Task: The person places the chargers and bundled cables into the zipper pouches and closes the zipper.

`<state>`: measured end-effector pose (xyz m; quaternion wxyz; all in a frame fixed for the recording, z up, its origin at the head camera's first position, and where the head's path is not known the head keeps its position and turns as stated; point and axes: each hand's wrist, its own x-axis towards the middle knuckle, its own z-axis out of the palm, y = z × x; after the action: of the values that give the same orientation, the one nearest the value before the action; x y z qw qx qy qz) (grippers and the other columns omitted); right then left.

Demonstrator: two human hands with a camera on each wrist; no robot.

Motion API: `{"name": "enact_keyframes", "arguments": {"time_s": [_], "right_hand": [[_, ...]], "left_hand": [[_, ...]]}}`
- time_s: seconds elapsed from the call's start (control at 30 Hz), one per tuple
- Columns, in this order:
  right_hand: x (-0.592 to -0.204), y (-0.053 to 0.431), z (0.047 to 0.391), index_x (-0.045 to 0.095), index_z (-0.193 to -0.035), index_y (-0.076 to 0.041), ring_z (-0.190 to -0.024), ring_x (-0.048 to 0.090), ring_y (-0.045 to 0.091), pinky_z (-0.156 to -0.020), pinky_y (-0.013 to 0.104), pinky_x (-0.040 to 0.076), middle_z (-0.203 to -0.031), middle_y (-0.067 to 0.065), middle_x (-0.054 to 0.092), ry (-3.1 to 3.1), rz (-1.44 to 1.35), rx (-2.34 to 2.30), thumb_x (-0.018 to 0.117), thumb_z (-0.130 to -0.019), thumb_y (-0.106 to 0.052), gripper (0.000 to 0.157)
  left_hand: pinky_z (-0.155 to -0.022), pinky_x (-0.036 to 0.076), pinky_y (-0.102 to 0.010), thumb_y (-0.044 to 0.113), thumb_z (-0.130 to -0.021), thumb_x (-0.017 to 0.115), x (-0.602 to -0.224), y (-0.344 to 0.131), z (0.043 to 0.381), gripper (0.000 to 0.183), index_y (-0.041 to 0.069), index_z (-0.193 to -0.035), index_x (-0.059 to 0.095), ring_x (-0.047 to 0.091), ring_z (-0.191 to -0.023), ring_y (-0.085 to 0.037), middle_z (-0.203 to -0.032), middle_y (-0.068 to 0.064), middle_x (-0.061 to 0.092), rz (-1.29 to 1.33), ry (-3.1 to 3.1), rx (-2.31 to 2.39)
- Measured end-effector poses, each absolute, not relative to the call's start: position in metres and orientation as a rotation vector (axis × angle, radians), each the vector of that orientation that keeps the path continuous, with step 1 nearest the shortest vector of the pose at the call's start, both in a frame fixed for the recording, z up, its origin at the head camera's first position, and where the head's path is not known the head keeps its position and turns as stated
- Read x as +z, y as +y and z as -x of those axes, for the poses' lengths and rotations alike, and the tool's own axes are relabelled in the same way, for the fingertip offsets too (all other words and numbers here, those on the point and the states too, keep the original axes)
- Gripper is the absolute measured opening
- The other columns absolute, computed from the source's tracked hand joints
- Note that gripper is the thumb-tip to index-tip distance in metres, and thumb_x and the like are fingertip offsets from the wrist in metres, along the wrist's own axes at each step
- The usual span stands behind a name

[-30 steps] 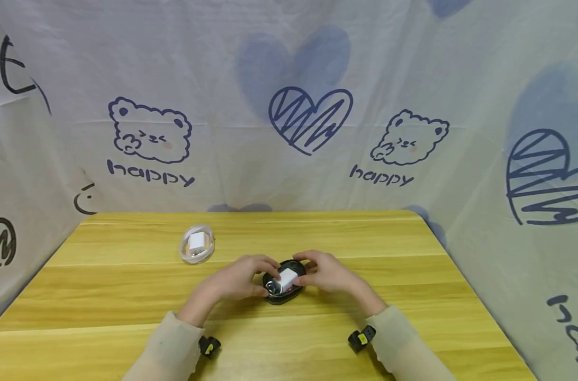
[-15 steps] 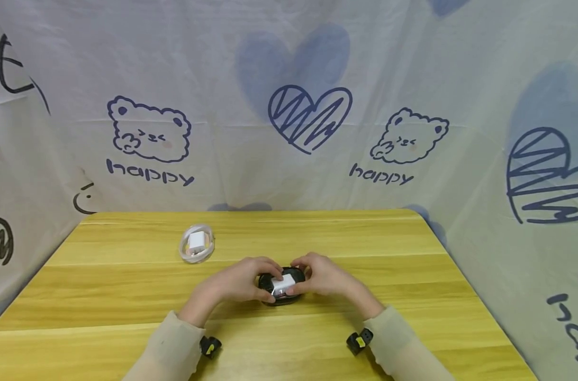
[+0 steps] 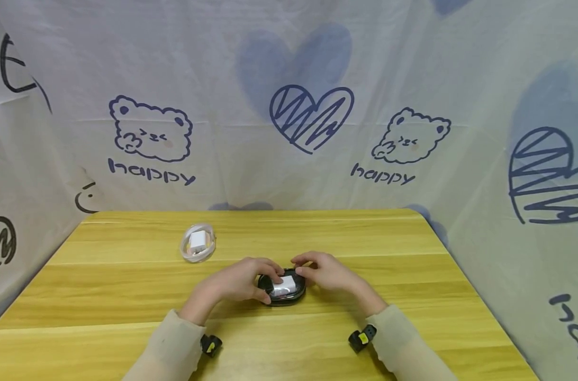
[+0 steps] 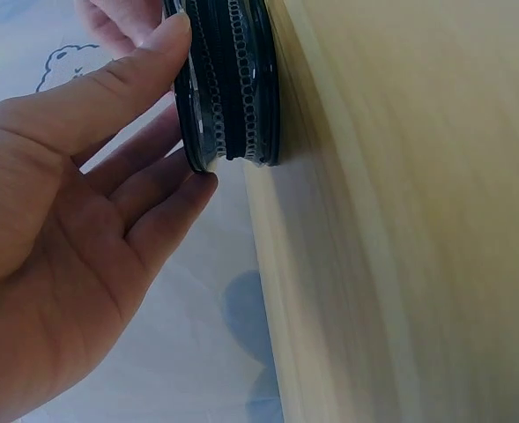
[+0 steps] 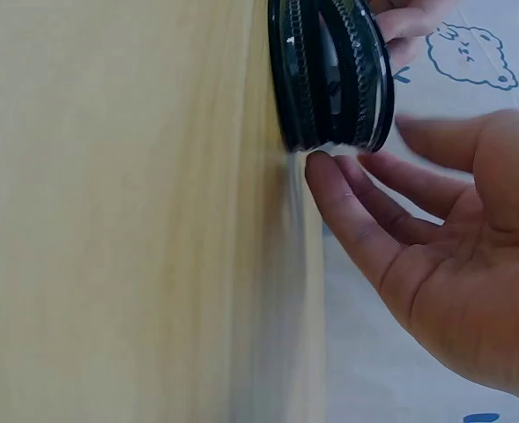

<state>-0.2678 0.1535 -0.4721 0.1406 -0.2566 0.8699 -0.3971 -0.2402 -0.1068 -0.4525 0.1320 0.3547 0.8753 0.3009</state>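
Observation:
A black oval zip case [image 3: 289, 297] with a see-through top lies on the table, a white charger plug [image 3: 285, 286] showing inside it. My left hand [image 3: 243, 280] grips its left end, thumb at the front edge and fingers over the top. In the left wrist view that thumb [image 4: 109, 92] presses the lid side, above the zip teeth [image 4: 241, 79]. At the far right edge is my right hand [image 3: 328, 272], thumb and fingers spread. The right wrist view puts a fingertip [image 5: 321, 163] at the end of the case, where the zip gapes.
On the wooden table [image 3: 365, 238], back left, lies a coiled white cable [image 3: 185, 248] around another white charger plug [image 3: 198, 241]. A printed cloth [image 3: 232, 159] hangs behind the table and along both sides.
The case has turned to lie more sideways, its clear top now over the charger plug. My right thumb has shifted from the front of the case to its far right edge.

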Motion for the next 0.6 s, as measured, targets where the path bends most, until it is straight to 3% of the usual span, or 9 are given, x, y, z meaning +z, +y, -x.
{"name": "enact_keyframes", "arguments": {"time_s": [0.13, 0.27, 0.4, 0.6], "right_hand": [[-0.4733, 0.1544, 0.2689, 0.066, -0.137, -0.004, -0.106, 0.067, 0.019, -0.084, 0.031, 0.060, -0.134, 0.014, 0.068, 2.479, 0.736, -1.174, 0.055, -0.107, -0.006, 0.032], [-0.4740, 0.1552, 0.2702, 0.066, -0.137, -0.003, -0.098, 0.066, 0.016, -0.079, 0.028, 0.059, -0.133, 0.014, 0.068, 2.430, 0.747, -1.175, 0.049, -0.105, 0.001, 0.036], [-0.4759, 0.1574, 0.2717, 0.068, -0.134, -0.004, -0.093, 0.064, 0.013, -0.078, 0.025, 0.055, -0.128, 0.012, 0.070, 2.445, 0.779, -1.122, 0.050, -0.102, 0.004, 0.038], [-0.4782, 0.1581, 0.2724, 0.070, -0.132, -0.004, -0.099, 0.062, 0.015, -0.084, 0.027, 0.053, -0.124, 0.010, 0.072, 2.464, 0.837, -1.083, 0.052, -0.099, 0.004, 0.038]], "left_hand": [[-0.114, 0.046, -0.049, 0.010, -0.084, 0.087, -0.4530, -0.1064, 0.2406, 0.031, 0.010, -0.114, 0.077, 0.056, -0.134, -0.032, -0.140, -0.008, 0.064, -1.045, 2.530, 0.879], [-0.114, 0.046, -0.049, 0.009, -0.084, 0.087, -0.4540, -0.1061, 0.2407, 0.032, 0.010, -0.114, 0.078, 0.056, -0.135, -0.032, -0.141, -0.009, 0.064, -1.041, 2.529, 0.887], [-0.115, 0.045, -0.049, 0.009, -0.084, 0.087, -0.4545, -0.1058, 0.2407, 0.033, 0.010, -0.115, 0.078, 0.056, -0.135, -0.032, -0.141, -0.008, 0.064, -1.031, 2.527, 0.889], [-0.115, 0.045, -0.048, 0.009, -0.084, 0.087, -0.4555, -0.1060, 0.2411, 0.033, 0.010, -0.115, 0.077, 0.055, -0.135, -0.032, -0.141, -0.008, 0.063, -1.028, 2.524, 0.892]]}}
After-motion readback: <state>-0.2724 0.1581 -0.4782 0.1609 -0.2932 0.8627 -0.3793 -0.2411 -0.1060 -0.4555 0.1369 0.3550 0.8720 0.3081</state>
